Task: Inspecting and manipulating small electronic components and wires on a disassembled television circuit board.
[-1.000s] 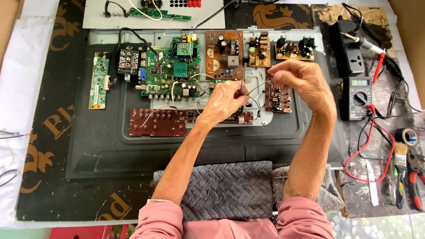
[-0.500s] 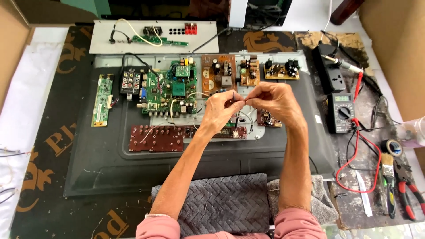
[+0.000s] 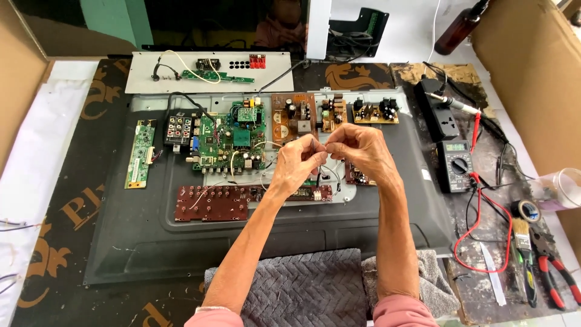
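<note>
Cardboard walls stand at your desk's left and right edges; a brown bottle sits at the far right corner, a clear plastic cup at the right edge beside the black meter; a black mat with gold lettering lies under the open television back. Since half a second ago your view has dropped a little, so everything sits lower in the picture; your hands stay together. Your left hand and right hand pinch a thin pale wire between narrowed fingertips, above the panel's middle, just over the brown board; the wire looks fine, short and slightly bowed.
</note>
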